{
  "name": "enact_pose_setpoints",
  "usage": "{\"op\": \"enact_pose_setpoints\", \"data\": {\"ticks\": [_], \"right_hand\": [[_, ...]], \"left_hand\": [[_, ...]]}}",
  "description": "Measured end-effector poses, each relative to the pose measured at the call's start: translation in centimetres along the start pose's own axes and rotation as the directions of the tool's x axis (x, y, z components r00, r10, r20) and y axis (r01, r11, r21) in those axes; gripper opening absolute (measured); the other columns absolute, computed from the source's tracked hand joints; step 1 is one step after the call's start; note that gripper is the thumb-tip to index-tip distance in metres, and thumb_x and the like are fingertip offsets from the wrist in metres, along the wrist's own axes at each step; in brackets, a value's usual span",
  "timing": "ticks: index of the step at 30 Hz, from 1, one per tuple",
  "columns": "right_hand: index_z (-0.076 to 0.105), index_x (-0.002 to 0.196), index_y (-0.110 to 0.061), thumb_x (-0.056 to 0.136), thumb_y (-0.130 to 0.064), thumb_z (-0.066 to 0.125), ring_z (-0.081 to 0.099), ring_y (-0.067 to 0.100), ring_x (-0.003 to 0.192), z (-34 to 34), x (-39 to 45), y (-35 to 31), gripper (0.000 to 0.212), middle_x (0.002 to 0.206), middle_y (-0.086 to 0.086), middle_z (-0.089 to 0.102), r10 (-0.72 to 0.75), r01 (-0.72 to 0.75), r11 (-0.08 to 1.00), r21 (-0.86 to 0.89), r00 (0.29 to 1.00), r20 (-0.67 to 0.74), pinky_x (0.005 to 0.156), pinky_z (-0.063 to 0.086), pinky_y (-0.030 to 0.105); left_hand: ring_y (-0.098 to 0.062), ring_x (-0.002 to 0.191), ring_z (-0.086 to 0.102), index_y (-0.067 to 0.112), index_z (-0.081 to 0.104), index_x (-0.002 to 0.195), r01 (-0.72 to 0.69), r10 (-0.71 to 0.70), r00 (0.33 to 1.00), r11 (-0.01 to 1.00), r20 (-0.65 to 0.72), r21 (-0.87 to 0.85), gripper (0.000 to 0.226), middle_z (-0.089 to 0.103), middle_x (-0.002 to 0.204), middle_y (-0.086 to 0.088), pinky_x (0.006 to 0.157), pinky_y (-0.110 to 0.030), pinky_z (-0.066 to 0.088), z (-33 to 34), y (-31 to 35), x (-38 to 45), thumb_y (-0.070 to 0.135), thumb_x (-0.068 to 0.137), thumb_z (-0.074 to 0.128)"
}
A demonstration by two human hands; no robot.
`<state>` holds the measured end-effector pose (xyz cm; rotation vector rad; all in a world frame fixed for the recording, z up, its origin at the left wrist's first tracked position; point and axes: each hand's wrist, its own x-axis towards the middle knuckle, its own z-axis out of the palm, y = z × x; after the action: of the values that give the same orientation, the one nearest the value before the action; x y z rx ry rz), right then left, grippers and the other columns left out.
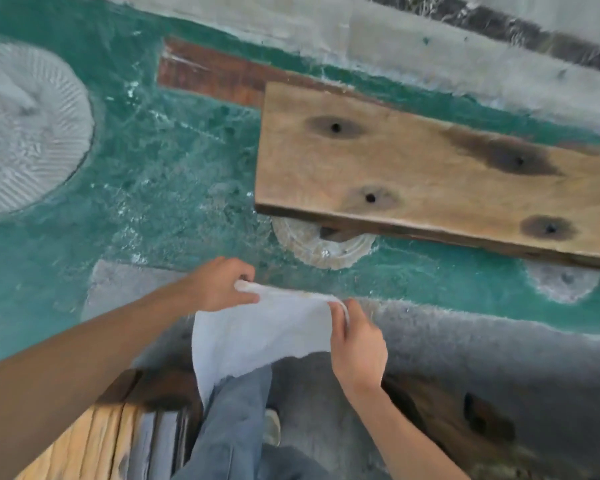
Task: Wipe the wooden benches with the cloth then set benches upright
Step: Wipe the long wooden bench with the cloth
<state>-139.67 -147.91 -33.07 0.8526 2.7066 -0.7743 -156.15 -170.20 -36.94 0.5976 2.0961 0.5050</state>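
A white cloth [257, 337] hangs stretched between both hands near the middle of the view. My left hand [219, 285] pinches its upper left corner. My right hand [357, 344] pinches its upper right edge. A wooden bench [430, 174], its top a light plank with several dark screw holes, stands beyond the hands at the upper right. Another wooden bench [94, 441], pale and grainy, shows its end at the lower left. Dark wood of a further bench [465, 427] lies at the lower right.
The floor [153, 188] is green paint, worn and flaking, with grey concrete patches. A round ribbed grey disc [28, 126] sits at the far left. A reddish-brown board [208, 74] lies behind the upper bench. My jeans leg [232, 424] and a shoe are below the cloth.
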Motion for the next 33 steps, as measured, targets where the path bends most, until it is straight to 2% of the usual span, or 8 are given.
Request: {"op": "enact_pose_setpoints", "data": {"ticks": [5,11,15,18,21,25,29,33], "right_hand": [[0.044,0.076,-0.024,0.102,-0.053,0.043,0.057,0.037,0.059,-1.5,8.0,-2.3,0.038,0.062,0.002,0.055,0.019,-0.016,0.999,0.030,0.994,-0.105,0.051,0.032,0.034],[0.065,0.083,-0.018,0.101,-0.044,0.059,0.044,-0.002,0.048,-6.2,21.4,-7.6,0.033,0.059,-0.012,0.049,-0.131,0.146,0.988,0.057,0.969,-0.210,0.043,0.025,0.017],[0.064,0.085,-0.016,0.100,-0.050,0.056,0.054,0.022,0.057,-9.3,32.9,-10.8,0.038,0.065,0.000,0.059,-0.238,0.229,0.971,-0.067,0.954,-0.185,0.053,0.038,0.028],[0.065,0.100,-0.020,0.099,-0.054,0.054,0.060,0.023,0.082,-10.5,40.1,-12.6,0.036,0.092,0.002,0.067,-0.288,0.265,0.947,-0.182,0.951,-0.109,0.065,0.040,0.030],[0.063,0.121,-0.023,0.100,-0.053,0.051,0.060,0.021,0.111,-11.2,44.8,-13.1,0.039,0.123,0.003,0.061,-0.307,0.298,0.948,-0.112,0.948,-0.083,0.086,0.049,0.033],[0.057,0.129,-0.016,0.104,-0.042,0.041,0.053,0.023,0.108,-9.7,45.9,-12.8,0.040,0.125,0.009,0.054,-0.255,0.262,0.964,0.042,0.958,-0.130,0.092,0.046,0.037],[0.058,0.129,-0.008,0.105,-0.023,0.048,0.062,0.027,0.095,-5.8,42.2,-9.4,0.031,0.124,0.013,0.058,-0.145,0.133,0.973,0.187,0.988,0.047,0.085,0.050,0.043],[0.060,0.128,-0.003,0.098,-0.008,0.052,0.061,0.037,0.103,-0.9,36.1,-6.4,0.032,0.126,0.018,0.058,0.056,-0.089,0.981,0.174,0.981,0.188,0.085,0.051,0.047]], "left_hand": [[0.008,0.066,0.049,0.036,0.052,0.067,-0.030,0.024,0.998,0.995,-0.059,-0.099,0.032,0.056,0.069,0.020,0.057,-0.021,0.032,-6.2,-0.1,6.2,0.041,0.083,0.080],[-0.013,0.070,0.060,0.029,0.062,0.076,-0.085,0.072,0.988,0.992,-0.136,-0.096,0.019,0.064,0.077,0.007,0.062,-0.027,0.039,-17.5,2.1,12.3,0.034,0.086,0.077],[-0.027,0.079,0.064,0.009,0.069,0.082,-0.114,0.109,0.961,0.993,-0.253,-0.005,0.025,0.070,0.083,-0.010,0.068,-0.032,0.043,-25.9,3.3,19.5,0.033,0.089,0.075],[-0.028,0.075,0.058,0.001,0.066,0.086,-0.015,0.036,0.961,0.997,-0.272,0.079,0.041,0.068,0.088,-0.023,0.062,-0.033,0.034,-29.8,2.8,24.5,0.040,0.089,0.073],[-0.033,0.097,0.065,0.010,0.068,0.104,0.162,-0.111,0.931,0.980,-0.349,0.120,0.035,0.069,0.102,-0.015,0.079,-0.038,0.049,-31.5,3.1,28.8,0.043,0.091,0.068],[-0.038,0.128,0.042,0.010,0.047,0.131,0.343,-0.161,0.857,0.888,-0.490,0.308,0.044,0.045,0.135,-0.020,0.095,-0.055,0.046,-30.2,3.1,31.4,0.034,0.095,0.053],[-0.040,0.124,0.046,0.007,0.056,0.125,-0.067,0.207,0.933,0.905,-0.296,0.421,0.037,0.050,0.133,-0.018,0.095,-0.051,0.045,-26.2,4.3,33.5,0.018,0.089,0.052],[-0.032,0.130,0.047,0.011,0.061,0.117,-0.417,0.475,0.880,0.770,0.004,0.483,0.034,0.054,0.137,-0.009,0.090,-0.043,0.042,-23.8,5.4,34.3,0.013,0.084,0.052]]}}
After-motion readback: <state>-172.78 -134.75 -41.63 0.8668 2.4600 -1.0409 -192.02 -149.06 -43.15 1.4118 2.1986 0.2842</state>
